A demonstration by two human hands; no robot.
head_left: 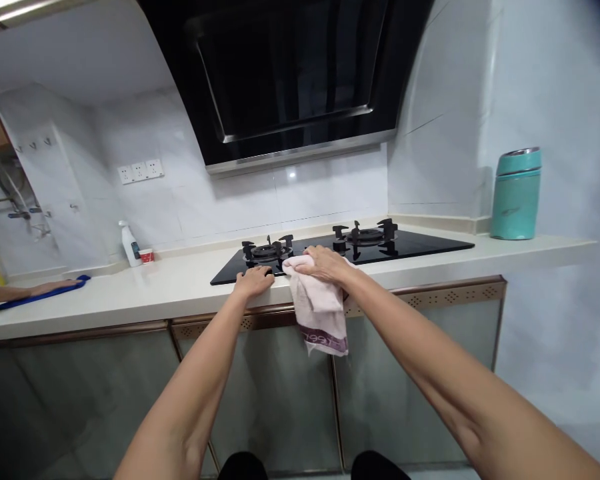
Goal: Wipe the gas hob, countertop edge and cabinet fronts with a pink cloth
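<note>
My right hand (327, 265) is closed on a pale pink towel (317, 297) at the front edge of the black gas cooktop (425, 244). The towel's lower end, with a purple band, hangs down past the counter edge. To its left, my left hand (253, 281) rests on the cooktop's front edge beside a dark knob, holding no cloth, its fingers apart. Behind my hands stand the left burner (266, 251) and the right burner (367, 235) with their black pan supports.
A black range hood (300, 67) overhangs the cooktop. On the right stands a turquoise canister (517, 200). A white spray bottle (130, 245) and small red-and-white tub (147, 256) are at the back left. Another person's hand (55, 287) presses on a blue cloth (40, 299).
</note>
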